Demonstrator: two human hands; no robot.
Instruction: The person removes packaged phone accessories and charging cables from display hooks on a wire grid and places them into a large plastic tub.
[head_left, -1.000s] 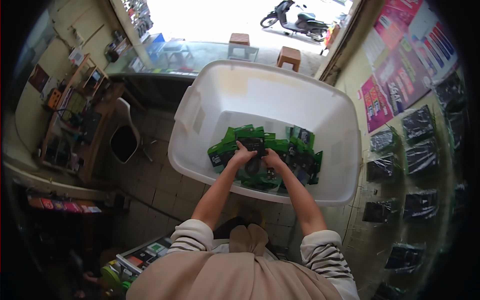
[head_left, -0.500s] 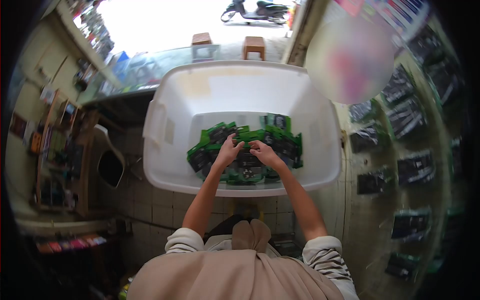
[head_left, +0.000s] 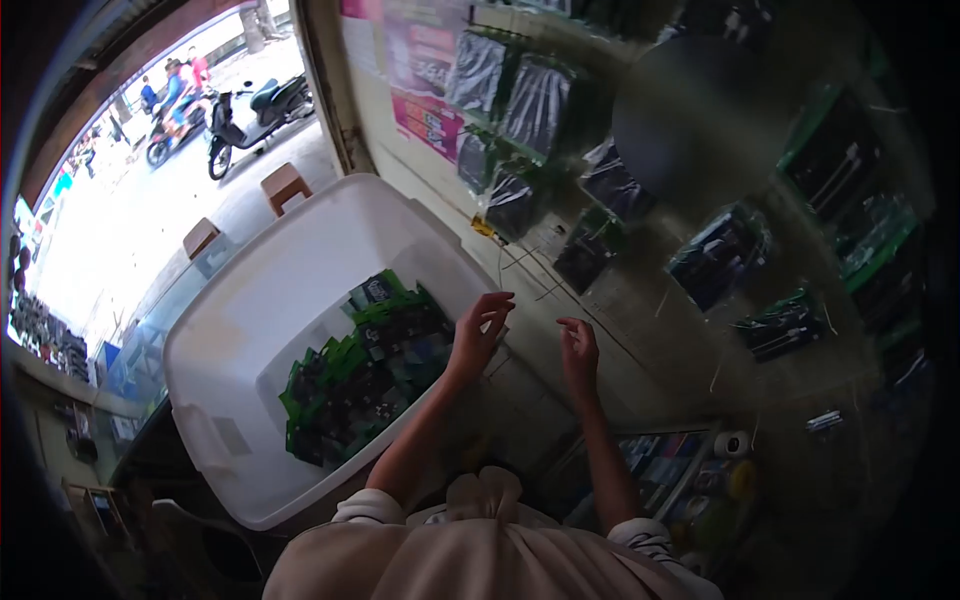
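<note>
My left hand (head_left: 480, 335) is raised over the right edge of a large white plastic tub (head_left: 235, 300), fingers apart and holding nothing. To its right, my right hand (head_left: 579, 350) hovers in the air beside the tub, empty, with its fingers loosely spread. A pile of green and black packets (head_left: 365, 365) lies on the tub's floor, apart from both hands. Black packets in clear plastic (head_left: 535, 105) hang on the wall beyond my hands.
Brown stools (head_left: 284, 187) stand behind the tub. Outside the doorway are a parked scooter (head_left: 255, 120) and people on a motorbike. A glass case (head_left: 660, 465) stands at the lower right; a white chair (head_left: 200, 520) is at the lower left.
The view has swung right toward the wall of hanging packets. Both hands have left the pile in the tub and moved right; the packet held a second ago is no longer in them.
</note>
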